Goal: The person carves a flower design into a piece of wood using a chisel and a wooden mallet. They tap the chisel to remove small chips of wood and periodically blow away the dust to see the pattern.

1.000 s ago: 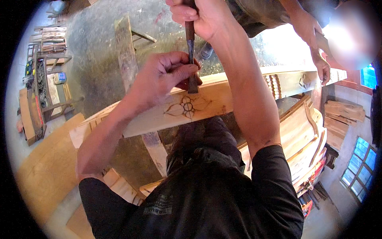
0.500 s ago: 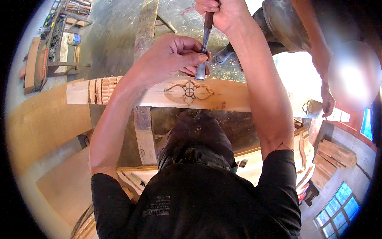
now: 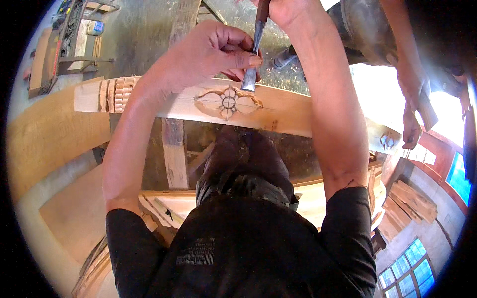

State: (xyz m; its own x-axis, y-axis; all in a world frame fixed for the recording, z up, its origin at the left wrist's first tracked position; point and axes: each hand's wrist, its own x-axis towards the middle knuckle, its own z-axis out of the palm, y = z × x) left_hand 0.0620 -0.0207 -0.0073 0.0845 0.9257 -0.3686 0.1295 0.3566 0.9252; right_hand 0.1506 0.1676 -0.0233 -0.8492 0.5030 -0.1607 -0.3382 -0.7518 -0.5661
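A chisel [image 3: 250, 79] is gripped in both hands: my right hand [image 3: 286, 11], partly cut off at the top edge, is closed round its dark handle, while my left hand [image 3: 223, 53] pinches the steel shank lower down. Its flat edge hangs at the upper right of a carved four-petal flower [image 3: 228, 103] with a circled centre and pencil lines. The motif sits on a long pale wooden beam [image 3: 276, 121] crossing in front of me, with a band of ridged carving [image 3: 123, 95] toward the left.
A co-worker [image 3: 405, 49] stands at the upper right, hands low near the beam's far part, beside another carved motif [image 3: 387, 141]. A plank bench [image 3: 174, 149] runs under the beam. A rack [image 3: 72, 59] is upper left, boards [image 3: 412, 201] lie right, pale panels [image 3: 313, 193] below.
The view has shifted, so the beam appears more level and its left end shows. Both hands and the chisel sit higher in the picture than half a second ago, keeping their grip.
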